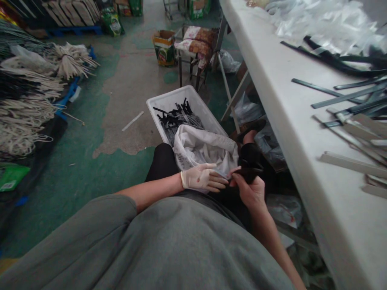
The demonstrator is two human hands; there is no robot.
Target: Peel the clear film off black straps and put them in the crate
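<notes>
Dark piece [249, 174], one: gripped in fingers of right hand [251, 191]; lies right of left hand [202, 179], gloved, fingers extended. Sack [189, 147]: white, on far side.

Dark piece [248, 174]; cream glove [196, 178]; white sack [182, 156]; white crate [169, 99]; black strips [178, 117]; brown-and-white patterned cushion [199, 39]; green floor [87, 133], grey patches [130, 86].

**Materials and Surface Finishes**

The left hand [204, 180] is sheathed in a thin, matt, rubber-like glove [192, 177]. The sack [189, 147] is formed of creased, dull, woven-looking plastic; the crate [166, 100], of smooth, rigid-looking plastic. Crinkled, glossy film is seen in the clear bags [332, 26]. The tabletop [281, 96] is smooth and faintly sheened. The dark strips [338, 100] are marked by a soft gloss. The shirt [181, 241] is made of matt cloth.
</notes>
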